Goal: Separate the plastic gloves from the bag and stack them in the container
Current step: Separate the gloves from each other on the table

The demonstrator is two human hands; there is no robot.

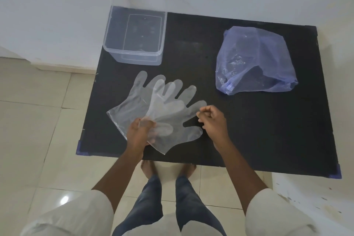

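Container (134, 34): clear, empty, far-left corner of the black table (249, 130). Plastic gloves (162, 109): two visible, overlapping flat, toward the near-left edge. Left hand (138, 132): pinching the cuff of the top glove. Right hand (212, 119): curled loosely beside a glove fingertip; grip uncertain. Bag (254, 59): blue, crumpled, far right. Advice: peel one layer slowly, pinning the lower glove.
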